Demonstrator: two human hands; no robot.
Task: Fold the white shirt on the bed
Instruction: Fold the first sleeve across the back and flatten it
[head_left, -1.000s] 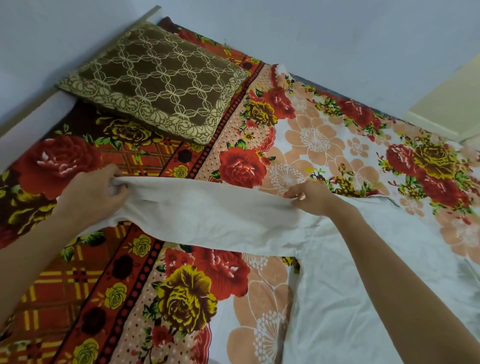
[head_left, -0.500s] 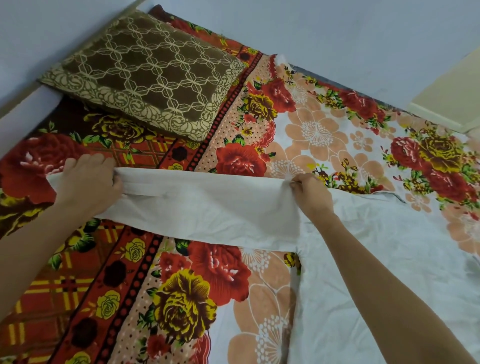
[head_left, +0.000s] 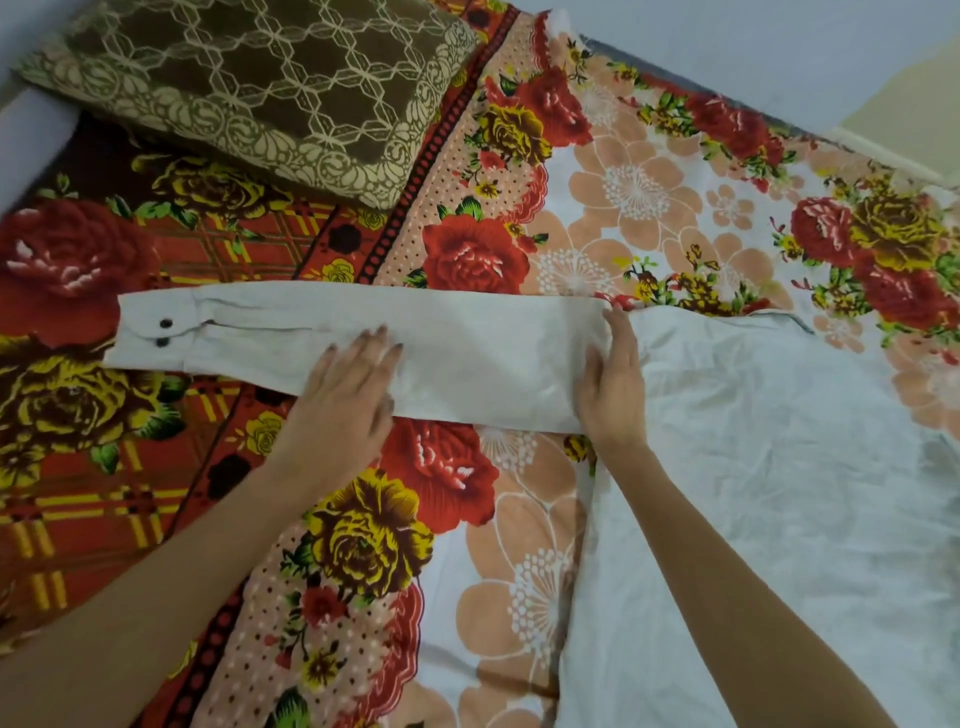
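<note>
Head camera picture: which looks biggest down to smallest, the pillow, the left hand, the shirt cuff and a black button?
1. pillow, even with its top cut off
2. left hand
3. shirt cuff, only somewhat smaller than the hand
4. black button

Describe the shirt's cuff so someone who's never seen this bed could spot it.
On the floral bedsheet, below the brown patterned pillow, the white shirt stretches one sleeve leftward. The cuff is its far left end, beyond the left hand; it alone carries two dark buttons.
</note>
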